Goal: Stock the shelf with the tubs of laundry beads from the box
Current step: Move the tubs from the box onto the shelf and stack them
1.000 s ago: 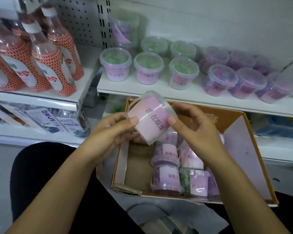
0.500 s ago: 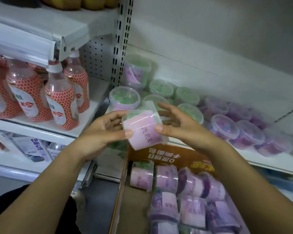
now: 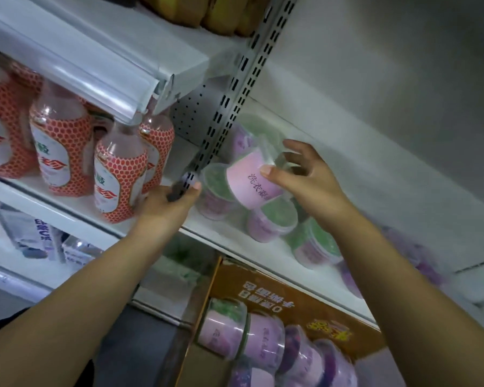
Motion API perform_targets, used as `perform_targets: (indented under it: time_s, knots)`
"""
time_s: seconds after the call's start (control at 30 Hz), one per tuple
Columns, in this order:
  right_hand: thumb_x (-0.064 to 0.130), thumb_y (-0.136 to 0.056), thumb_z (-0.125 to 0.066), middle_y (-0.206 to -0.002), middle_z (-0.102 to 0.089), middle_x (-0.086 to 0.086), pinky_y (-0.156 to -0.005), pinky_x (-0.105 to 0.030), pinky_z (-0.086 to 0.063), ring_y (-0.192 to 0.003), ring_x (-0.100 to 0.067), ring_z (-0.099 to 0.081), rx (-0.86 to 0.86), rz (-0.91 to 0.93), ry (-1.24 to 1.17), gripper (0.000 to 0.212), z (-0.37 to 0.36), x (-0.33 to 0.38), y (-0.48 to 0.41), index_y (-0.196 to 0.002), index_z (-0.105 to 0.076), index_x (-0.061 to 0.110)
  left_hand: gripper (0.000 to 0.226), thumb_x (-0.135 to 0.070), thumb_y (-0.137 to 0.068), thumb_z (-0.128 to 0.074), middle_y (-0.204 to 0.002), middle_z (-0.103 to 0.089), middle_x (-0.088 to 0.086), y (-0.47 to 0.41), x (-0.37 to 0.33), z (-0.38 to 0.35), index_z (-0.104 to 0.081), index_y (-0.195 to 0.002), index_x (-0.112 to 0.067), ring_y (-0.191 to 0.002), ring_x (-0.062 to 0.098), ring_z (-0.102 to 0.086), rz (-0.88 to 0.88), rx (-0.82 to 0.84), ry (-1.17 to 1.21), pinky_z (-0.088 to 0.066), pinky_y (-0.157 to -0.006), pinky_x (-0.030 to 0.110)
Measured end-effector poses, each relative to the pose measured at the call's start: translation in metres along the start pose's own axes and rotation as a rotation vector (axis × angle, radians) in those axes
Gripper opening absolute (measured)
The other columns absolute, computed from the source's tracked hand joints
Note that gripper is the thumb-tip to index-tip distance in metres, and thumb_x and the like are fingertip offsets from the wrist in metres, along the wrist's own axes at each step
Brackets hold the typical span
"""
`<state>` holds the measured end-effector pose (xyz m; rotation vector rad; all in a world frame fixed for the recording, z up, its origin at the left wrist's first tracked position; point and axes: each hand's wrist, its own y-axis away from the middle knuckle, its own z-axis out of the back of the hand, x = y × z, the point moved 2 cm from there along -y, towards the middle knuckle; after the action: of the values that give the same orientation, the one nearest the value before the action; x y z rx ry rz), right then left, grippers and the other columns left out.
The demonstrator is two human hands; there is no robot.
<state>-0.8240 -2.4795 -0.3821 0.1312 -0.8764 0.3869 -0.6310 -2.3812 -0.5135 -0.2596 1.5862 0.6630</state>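
My right grip (image 3: 305,180) holds a tub (image 3: 249,185) of laundry beads, tilted over on its side above the front left part of the shelf (image 3: 235,241). My thumb presses the pink label. My fingers are spread loosely round the clear end behind it. The label reads 洗衣凝, and my thumb covers whatever follows.

My left grip (image 3: 165,203) sits at the foot of the slotted upright (image 3: 227,107), its thumb tip against the rim of the nearest shelved tub (image 3: 217,188). Its fingers are hidden, so I cannot tell whether it is wide or closed.

The held tub hangs just above a cluster of green-bead tubs (image 3: 274,219) with pink bands, their print too blurred to read.

Below the shelf stands the box (image 3: 291,300), brown with upside-down white characters I cannot make out. In it, more tubs (image 3: 263,339) lie on their sides.

On the shelf to the left stand bottles (image 3: 118,174) in red honeycomb sleeves.
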Motion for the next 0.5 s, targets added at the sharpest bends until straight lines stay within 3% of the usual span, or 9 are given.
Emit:
perform_targets:
  time_s: [0.07, 0.13, 0.23, 0.3, 0.43, 0.5]
  knots:
    - [0.052, -0.069, -0.086, -0.137, -0.053, 0.009, -0.098, -0.035, -0.052, -0.124, -0.015, -0.054, 0.023, -0.003, 0.031, 0.087, -0.007, 0.005, -0.012, -0.143, -0.041, 0.046, 0.053, -0.052, -0.092, -0.064, -0.120, -0.055, 0.007, -0.011, 0.004, -0.001, -0.054, -0.124, -0.010, -0.131, 0.029, -0.048, 0.097, 0.010, -0.020, -0.034, -0.099, 0.031]
    - [0.049, -0.071, -0.086, -0.137, -0.051, 0.010, -0.092, -0.029, -0.050, -0.124, -0.014, -0.051, 0.059, -0.011, 0.058, 0.090, -0.013, 0.010, -0.021, -0.146, -0.035, 0.048, 0.079, -0.063, -0.088, -0.061, -0.139, -0.053, 0.015, -0.020, 0.011, -0.002, -0.049, -0.139, -0.004, -0.134, 0.033, -0.046, 0.153, 0.010, -0.071, -0.037, -0.105, 0.037]
    - [0.051, -0.072, -0.085, -0.141, -0.050, 0.009, -0.084, -0.024, -0.048, -0.124, -0.014, -0.051, 0.070, -0.017, 0.092, 0.094, -0.024, 0.016, -0.033, -0.149, -0.031, 0.045, 0.081, -0.068, -0.088, -0.056, -0.128, -0.059, 0.021, -0.029, 0.022, -0.002, -0.052, -0.133, -0.001, -0.117, 0.037, -0.056, 0.151, -0.006, -0.147, -0.044, -0.088, 0.038]
    - [0.052, -0.071, -0.085, -0.143, -0.049, 0.007, -0.089, -0.027, -0.050, -0.125, -0.015, -0.052, 0.069, -0.026, 0.113, 0.097, -0.032, 0.017, -0.040, -0.150, -0.030, 0.042, 0.081, -0.071, -0.088, -0.051, -0.124, -0.061, 0.022, -0.030, 0.024, -0.003, -0.052, -0.132, -0.003, -0.110, 0.038, -0.059, 0.176, 0.014, -0.175, -0.046, -0.082, 0.039]
    - [0.046, -0.071, -0.087, -0.147, -0.045, 0.002, -0.093, -0.029, -0.050, -0.128, -0.016, -0.050, 0.062, -0.031, 0.151, 0.099, -0.040, 0.016, -0.047, -0.151, -0.030, 0.038, 0.105, -0.084, -0.071, -0.046, -0.136, -0.056, 0.027, -0.028, 0.023, -0.006, -0.044, -0.143, -0.007, -0.122, 0.045, -0.056, 0.251, 0.085, -0.144, -0.048, -0.099, 0.056]
    - [0.045, -0.070, -0.088, -0.149, -0.045, 0.001, -0.096, -0.032, -0.050, -0.129, -0.017, -0.049, 0.059, -0.033, 0.168, 0.099, -0.042, 0.014, -0.049, -0.151, -0.031, 0.037, 0.103, -0.082, -0.076, -0.049, -0.144, -0.051, 0.024, -0.029, 0.022, -0.007, -0.040, -0.148, -0.008, -0.128, 0.043, -0.052, 0.268, 0.106, -0.126, -0.046, -0.105, 0.055]
